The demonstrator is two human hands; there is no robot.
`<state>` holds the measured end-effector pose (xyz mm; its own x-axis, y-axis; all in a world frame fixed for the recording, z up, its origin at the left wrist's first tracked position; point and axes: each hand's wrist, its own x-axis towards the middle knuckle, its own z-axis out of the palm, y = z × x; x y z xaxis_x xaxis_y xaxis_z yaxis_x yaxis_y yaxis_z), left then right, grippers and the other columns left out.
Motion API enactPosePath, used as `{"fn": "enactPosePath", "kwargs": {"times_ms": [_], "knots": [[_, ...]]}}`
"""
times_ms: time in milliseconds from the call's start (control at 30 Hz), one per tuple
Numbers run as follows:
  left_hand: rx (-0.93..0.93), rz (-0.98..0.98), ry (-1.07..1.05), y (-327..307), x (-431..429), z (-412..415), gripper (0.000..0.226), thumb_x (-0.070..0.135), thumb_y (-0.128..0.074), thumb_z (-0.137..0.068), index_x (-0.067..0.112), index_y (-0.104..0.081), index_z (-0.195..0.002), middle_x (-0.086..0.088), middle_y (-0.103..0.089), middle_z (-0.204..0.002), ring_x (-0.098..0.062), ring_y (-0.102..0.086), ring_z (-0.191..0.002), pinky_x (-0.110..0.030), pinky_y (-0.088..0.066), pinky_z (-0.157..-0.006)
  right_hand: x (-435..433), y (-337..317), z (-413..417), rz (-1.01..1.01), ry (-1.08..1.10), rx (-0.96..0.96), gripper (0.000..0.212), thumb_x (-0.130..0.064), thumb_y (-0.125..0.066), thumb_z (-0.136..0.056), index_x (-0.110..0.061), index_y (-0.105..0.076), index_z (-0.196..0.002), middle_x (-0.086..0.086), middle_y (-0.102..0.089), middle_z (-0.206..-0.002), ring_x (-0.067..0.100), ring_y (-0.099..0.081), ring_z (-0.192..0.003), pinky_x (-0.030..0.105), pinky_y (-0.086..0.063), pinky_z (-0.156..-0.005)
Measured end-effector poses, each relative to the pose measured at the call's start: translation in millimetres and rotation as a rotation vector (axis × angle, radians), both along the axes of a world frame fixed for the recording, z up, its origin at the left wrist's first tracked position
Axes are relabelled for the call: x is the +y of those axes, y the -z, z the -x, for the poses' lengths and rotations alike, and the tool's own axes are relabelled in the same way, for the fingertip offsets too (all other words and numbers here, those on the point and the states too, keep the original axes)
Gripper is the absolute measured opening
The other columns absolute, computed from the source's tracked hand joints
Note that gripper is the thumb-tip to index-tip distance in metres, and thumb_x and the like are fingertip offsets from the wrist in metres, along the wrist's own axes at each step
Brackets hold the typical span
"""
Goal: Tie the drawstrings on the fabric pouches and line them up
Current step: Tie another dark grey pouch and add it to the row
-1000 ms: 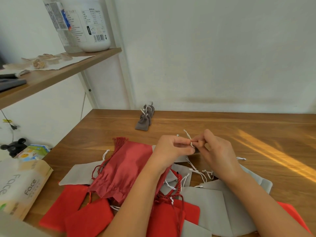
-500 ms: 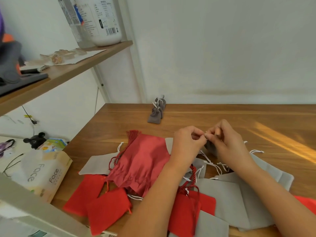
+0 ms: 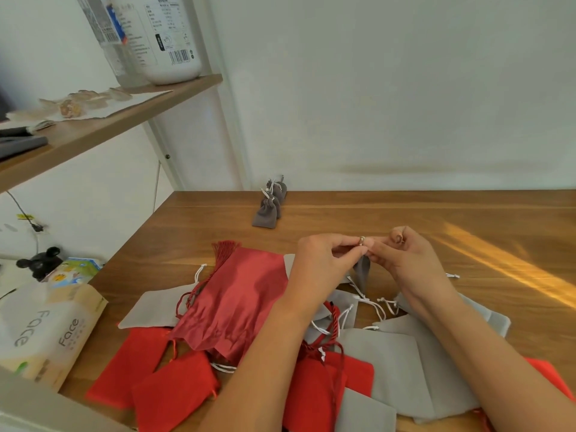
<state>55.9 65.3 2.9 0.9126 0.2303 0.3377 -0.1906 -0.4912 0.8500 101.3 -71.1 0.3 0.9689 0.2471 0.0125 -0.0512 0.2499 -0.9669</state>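
The left hand (image 3: 322, 263) and the right hand (image 3: 411, 265) meet above the bench (image 3: 420, 213), fingertips almost touching. The fingers (image 3: 349, 244) of both hands are curled in narrow and pinch the drawstring (image 3: 362, 240) of a small grey pouch (image 3: 362, 272). This pouch hangs straight below the fingers with its neck gathered. Whether its lower end touches the bench cannot be told.

Below the fingers, nearer the person, lies a heap of flat pouches. The grey pouches (image 3: 392, 363) lie under the right forearm and the red pouches (image 3: 174, 388) lie down to the left. A dark red pouch (image 3: 237, 300) with a tassel (image 3: 223, 249) lies just left of the left hand. Loose white cords (image 3: 371, 302) trail on the bench right under the fingers.

Beyond the fingers and a little to their left, near the wall, the tied pouches (image 3: 267, 210) stand upright, one behind another in a short row; their number is hard to tell.

Far to the left of the fingers, past the bench edge, sits a tissue pack (image 3: 46, 335). Above it a shelf (image 3: 124, 116) carries a white bottle (image 3: 170, 35).
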Motion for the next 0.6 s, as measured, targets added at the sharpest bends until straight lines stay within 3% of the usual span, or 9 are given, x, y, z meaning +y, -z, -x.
{"fn": "enactPosePath", "kwargs": {"times_ms": [167, 367, 500, 600], "knots": [[0.002, -0.022, -0.030, 1, 1, -1, 0.015, 0.016, -0.074, -0.082, 0.015, -0.077, -0.097, 0.006, -0.075, -0.087, 0.000, -0.068, -0.081, -0.015, -0.053, -0.077, 0, -3, 3, 0.013, 0.021, -0.053, 0.034, 0.002, -0.065, -0.083, -0.017, -0.037, -0.077, 0.009, -0.073, -0.076, 0.017, -0.065, -0.073, 0.022, -0.053, -0.067], [-0.010, -0.052, -0.081, 2, -1, -1, 0.005, 0.014, -0.071, -0.084, 0.015, -0.075, -0.087, 0.009, -0.071, -0.077, -0.002, -0.066, -0.076, -0.012, -0.051, -0.068, -1, -6, 6, 0.064, -0.005, -0.136, 0.027, 0.005, -0.068, -0.079, -0.012, -0.047, -0.084, 0.008, -0.075, -0.081, 0.018, -0.072, -0.081, 0.021, -0.055, -0.071], [-0.014, 0.001, -0.110, 3, -1, -1, 0.014, 0.009, -0.071, -0.082, 0.019, -0.066, -0.074, 0.005, -0.070, -0.074, -0.007, -0.067, -0.071, -0.016, -0.053, -0.064, 1, -11, 10, 0.213, 0.102, -0.288, 0.031, 0.008, -0.068, -0.080, -0.012, -0.043, -0.081, 0.006, -0.072, -0.075, 0.008, -0.070, -0.072, 0.011, -0.051, -0.060], [-0.025, 0.042, -0.112, 4, 1, -2, 0.009, 0.005, -0.068, -0.080, 0.011, -0.066, -0.074, 0.000, -0.071, -0.074, -0.011, -0.067, -0.070, -0.021, -0.054, -0.064, -4, -10, 6, 0.483, 0.168, -0.479, 0.034, -0.001, -0.068, -0.084, -0.019, -0.039, -0.078, -0.003, -0.069, -0.078, -0.002, -0.065, -0.073, 0.009, -0.048, -0.063]]}}
